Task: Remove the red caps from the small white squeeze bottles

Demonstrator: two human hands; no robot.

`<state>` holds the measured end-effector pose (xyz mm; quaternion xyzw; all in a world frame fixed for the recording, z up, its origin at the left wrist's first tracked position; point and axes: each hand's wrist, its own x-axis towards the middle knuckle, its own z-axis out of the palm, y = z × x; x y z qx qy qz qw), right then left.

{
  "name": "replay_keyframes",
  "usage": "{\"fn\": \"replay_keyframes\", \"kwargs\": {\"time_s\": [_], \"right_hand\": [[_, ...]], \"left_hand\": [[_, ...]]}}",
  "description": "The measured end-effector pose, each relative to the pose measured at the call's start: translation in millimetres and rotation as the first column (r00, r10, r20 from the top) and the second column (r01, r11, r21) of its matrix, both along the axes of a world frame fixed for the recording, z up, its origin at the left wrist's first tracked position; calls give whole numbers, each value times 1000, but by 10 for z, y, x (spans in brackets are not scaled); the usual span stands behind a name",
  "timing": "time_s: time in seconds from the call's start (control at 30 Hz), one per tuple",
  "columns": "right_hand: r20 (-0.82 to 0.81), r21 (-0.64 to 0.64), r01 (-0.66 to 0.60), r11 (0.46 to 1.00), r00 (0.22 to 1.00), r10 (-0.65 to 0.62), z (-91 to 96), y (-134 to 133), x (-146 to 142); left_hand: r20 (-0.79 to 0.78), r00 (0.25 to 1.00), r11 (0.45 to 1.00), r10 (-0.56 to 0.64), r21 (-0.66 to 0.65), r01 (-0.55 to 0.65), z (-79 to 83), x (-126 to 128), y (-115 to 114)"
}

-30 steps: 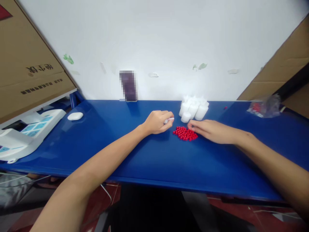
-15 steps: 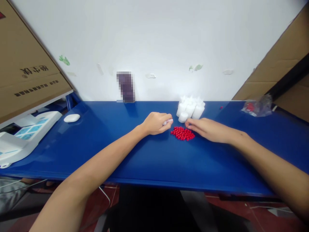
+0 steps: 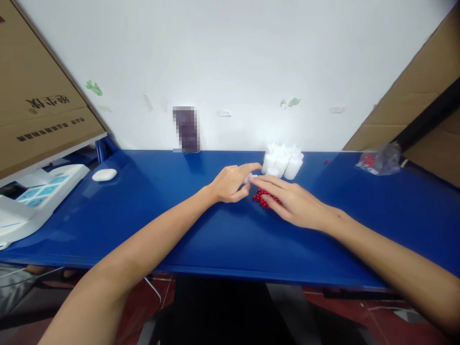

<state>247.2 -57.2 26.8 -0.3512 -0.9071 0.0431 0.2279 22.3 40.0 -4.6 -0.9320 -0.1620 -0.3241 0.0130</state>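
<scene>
My left hand (image 3: 232,184) is curled round a small white plastic bottle (image 3: 248,178), mostly hidden in the fingers; its index finger and thumb are lifted apart. My right hand (image 3: 296,203) reaches across with fingers stretched out, the fingertips at the bottle's exposed end and the thumb apart below. Nothing can be made out in the right hand. Beneath it lies a heap of small red bead-like pieces (image 3: 259,198), partly covered by the hand. Just behind stand several white plastic bottles (image 3: 293,167) with narrow pointed tops, grouped together; one in front is partly hidden.
A clear plastic bag (image 3: 381,160) with red pieces lies at the right of the blue table (image 3: 215,239). One stray red piece (image 3: 327,161) sits near the wall. To the left are a white rounded case (image 3: 104,175) and a white device (image 3: 53,191). Cardboard boxes (image 3: 46,96) flank both sides.
My right hand has moved left from the far right of the red heap to the bottle in my left hand, its fingers opening out. My left index finger and thumb have spread apart.
</scene>
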Motion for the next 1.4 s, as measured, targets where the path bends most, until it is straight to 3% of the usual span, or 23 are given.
{"fn": "replay_keyframes", "kwargs": {"time_s": [0.17,0.37,0.53,0.67,0.83,1.07,1.2,1.4], "right_hand": [[12,53,89,995,996,-90,-32,15,13],[-31,112,138,984,990,-136,-1,19,11],[-111,197,316,928,948,-299,70,108,131],[-72,168,411,896,912,-404,81,191,230],[-38,146,424,894,905,-423,24,251,247],[-57,269,423,865,904,-424,46,236,257],[-96,222,362,905,932,-349,86,162,181],[65,118,308,944,946,-317,30,127,41]], "left_hand": [[34,999,999,-43,34,42,-22,2,2],[23,1000,1000,21,9,-21,1,18,-33],[-11,995,991,97,-94,-98,50,21,-49],[-99,985,977,141,-144,-154,80,26,-59],[-75,993,986,93,-129,-102,76,40,-51],[-1,1000,998,3,-61,-3,6,62,15],[58,996,998,-71,2,71,-11,90,8],[111,990,980,-86,190,64,1,177,-79]]}}
